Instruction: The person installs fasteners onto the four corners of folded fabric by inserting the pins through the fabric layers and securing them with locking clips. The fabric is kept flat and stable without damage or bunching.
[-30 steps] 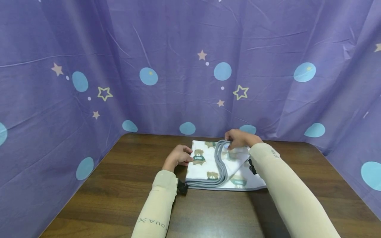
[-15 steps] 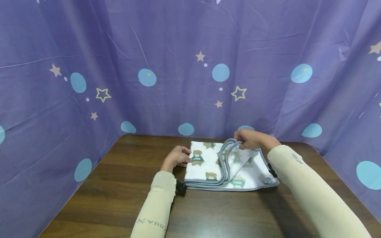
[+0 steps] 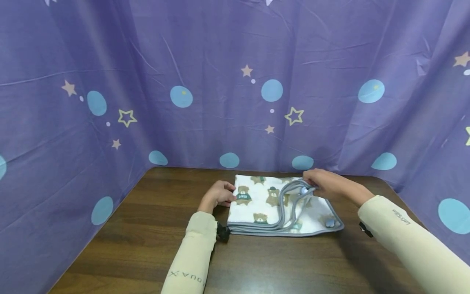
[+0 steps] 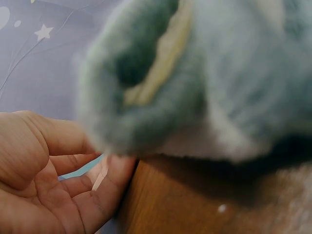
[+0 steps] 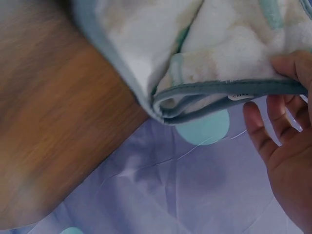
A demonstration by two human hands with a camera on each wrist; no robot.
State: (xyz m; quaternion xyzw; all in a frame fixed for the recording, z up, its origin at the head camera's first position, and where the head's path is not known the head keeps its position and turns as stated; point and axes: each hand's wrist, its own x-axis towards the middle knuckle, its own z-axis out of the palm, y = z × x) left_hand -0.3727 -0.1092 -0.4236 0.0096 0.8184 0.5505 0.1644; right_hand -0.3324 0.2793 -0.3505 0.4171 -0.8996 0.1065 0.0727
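A folded white blanket [image 3: 257, 198], printed with brown bears in green and edged in grey-blue, lies on the table. At its left edge is my left hand [image 3: 218, 194], thumb and finger pinching the fold; the left wrist view shows the rounded fold [image 4: 146, 126] close up and blurred. My right hand [image 3: 324, 183] pinches the bordered edge of the upper layers near the far side, holding them raised in a curve. In the right wrist view the thumb [image 5: 290, 66] lies over this edge, the fingers below it. One round blue button [image 3: 304, 190] shows beside the right fingers, another [image 3: 330, 223] at the lower right corner.
The brown wooden table [image 3: 154, 237] extends to both sides of the blanket and towards me. A purple curtain [image 3: 227, 81] with stars and blue spots hangs behind the table and along its sides. A small white label [image 5: 240, 96] sits on the blanket's border.
My right hand has moved to the right, drawing the upper layers' edge along and uncovering more bears on the left part. The left hand stays at the left edge.
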